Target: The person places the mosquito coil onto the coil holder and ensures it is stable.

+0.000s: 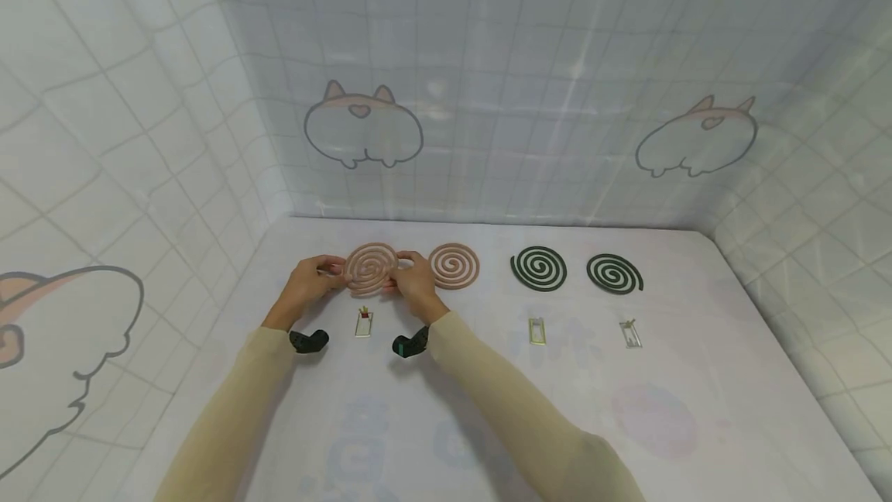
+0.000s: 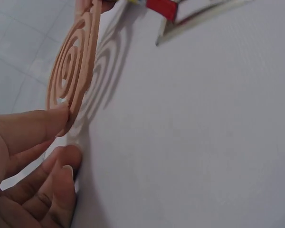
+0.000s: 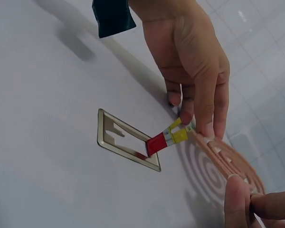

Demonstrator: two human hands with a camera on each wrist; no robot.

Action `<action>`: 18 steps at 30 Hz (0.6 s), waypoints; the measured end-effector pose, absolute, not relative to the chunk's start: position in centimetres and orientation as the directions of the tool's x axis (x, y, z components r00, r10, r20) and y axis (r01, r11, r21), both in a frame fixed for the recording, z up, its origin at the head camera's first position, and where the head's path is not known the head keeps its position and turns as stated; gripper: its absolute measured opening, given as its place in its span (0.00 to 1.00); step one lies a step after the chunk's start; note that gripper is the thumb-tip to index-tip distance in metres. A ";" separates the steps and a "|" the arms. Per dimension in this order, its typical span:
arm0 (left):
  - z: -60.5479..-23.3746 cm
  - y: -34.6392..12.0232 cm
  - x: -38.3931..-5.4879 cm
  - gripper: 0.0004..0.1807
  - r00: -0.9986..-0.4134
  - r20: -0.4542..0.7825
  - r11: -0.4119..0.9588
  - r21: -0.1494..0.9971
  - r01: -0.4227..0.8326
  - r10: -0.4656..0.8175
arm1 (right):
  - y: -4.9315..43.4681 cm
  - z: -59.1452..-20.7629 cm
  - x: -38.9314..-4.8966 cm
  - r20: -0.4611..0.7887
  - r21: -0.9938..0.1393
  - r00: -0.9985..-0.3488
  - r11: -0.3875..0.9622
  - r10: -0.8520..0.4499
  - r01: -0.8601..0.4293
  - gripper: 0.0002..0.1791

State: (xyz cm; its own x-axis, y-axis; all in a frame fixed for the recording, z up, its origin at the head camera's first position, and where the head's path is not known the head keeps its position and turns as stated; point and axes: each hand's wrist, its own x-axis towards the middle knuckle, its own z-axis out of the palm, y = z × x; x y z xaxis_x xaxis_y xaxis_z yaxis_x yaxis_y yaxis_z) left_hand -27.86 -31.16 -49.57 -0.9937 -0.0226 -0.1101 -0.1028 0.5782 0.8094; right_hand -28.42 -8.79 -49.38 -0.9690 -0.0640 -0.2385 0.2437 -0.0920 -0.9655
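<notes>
A pinkish-brown mosquito coil point(image 1: 370, 269) is held between both hands, raised at a tilt off the white table, its shadow falling below. My left hand point(image 1: 308, 285) pinches its left edge; the thumb point(image 2: 52, 121) lies on the coil's face in the left wrist view. On the opposite edge, my right hand point(image 1: 416, 283) pinches the coil with thumb and fingers. Just in front of the coil lies a small rectangular metal stand point(image 3: 127, 155). A red and yellow piece point(image 3: 157, 143) sits at one end of it, close to the right fingertips.
A second brown coil point(image 1: 454, 266) lies right beside the right hand. Farther right are two dark green coils, one point(image 1: 539, 268) left of the other point(image 1: 615, 273). Two more small metal stands point(image 1: 536, 342) lie in front of them. A tiled wall point(image 1: 516, 99) rises behind the table.
</notes>
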 end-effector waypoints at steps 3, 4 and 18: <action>-49.3 -31.0 -27.6 0.27 -0.993 -0.117 0.525 0.844 -0.110 -0.021 | -8.5 -49.3 -28.4 -0.233 -0.967 -0.970 -0.087 -0.065 0.238 0.22; -49.3 -31.0 -27.6 0.28 -0.993 -0.119 0.502 0.858 -0.112 -0.017 | -8.4 -49.4 -28.4 -0.232 -0.967 -0.970 -0.091 -0.068 0.238 0.22; -49.1 -30.9 -27.2 0.30 -0.989 -0.147 0.229 0.963 -0.141 0.008 | -7.3 -48.9 -28.5 -0.211 -0.965 -0.965 -0.124 -0.154 0.231 0.23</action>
State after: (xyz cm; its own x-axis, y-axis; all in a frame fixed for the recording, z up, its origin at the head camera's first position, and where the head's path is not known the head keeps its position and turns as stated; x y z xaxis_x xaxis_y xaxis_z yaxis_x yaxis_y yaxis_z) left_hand -27.15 -30.88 -49.05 -0.9891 0.0076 -0.1468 -0.1412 0.2290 0.9631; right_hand -28.45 -7.27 -48.86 -0.9653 -0.1537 -0.2111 0.2308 -0.1239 -0.9651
